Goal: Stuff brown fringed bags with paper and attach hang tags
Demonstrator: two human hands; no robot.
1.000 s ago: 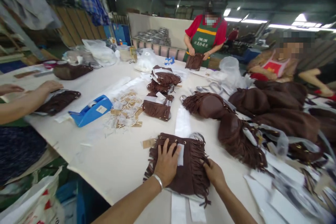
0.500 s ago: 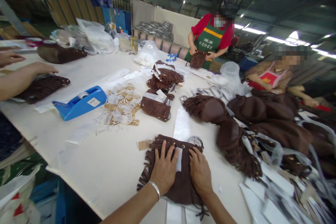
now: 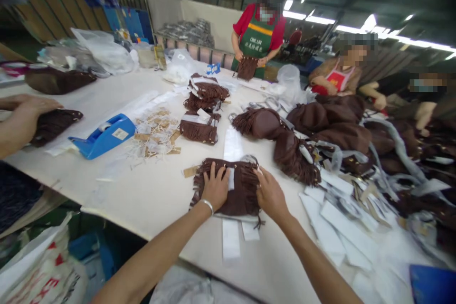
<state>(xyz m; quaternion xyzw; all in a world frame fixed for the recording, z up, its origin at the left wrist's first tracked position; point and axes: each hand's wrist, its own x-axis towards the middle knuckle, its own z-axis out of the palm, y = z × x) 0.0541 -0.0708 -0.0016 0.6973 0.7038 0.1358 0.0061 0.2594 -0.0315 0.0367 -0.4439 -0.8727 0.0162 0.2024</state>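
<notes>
A dark brown fringed bag [image 3: 228, 206] lies flat in front of me, on top of white strips [image 3: 231, 242] that stick out at its near and far sides. My left hand [image 3: 215, 187] rests on the bag with its fingers spread. At the bag's right edge, my right hand [image 3: 270, 194] has its fingers bent in and closed on the fringe side. Between the hands a small pale piece [image 3: 231, 179] shows on the bag. A brown cardboard tag [image 3: 190, 171] pokes out at the left, and a clear loop sits at the top right corner.
Beyond lie a folded fringed bag [image 3: 199, 130], a stack of bags [image 3: 206, 92], tags with strings [image 3: 156, 133] and a blue tape dispenser [image 3: 103, 135]. Brown bags [image 3: 331, 128] and white strips [image 3: 342, 228] crowd the right. Co-workers' hands [image 3: 24, 109] handle bags at left and across.
My right hand has gone from lying flat on the bag to its right edge, and fringe now covers the bag's right side. My left hand stays on the bag. The view has shifted right.
</notes>
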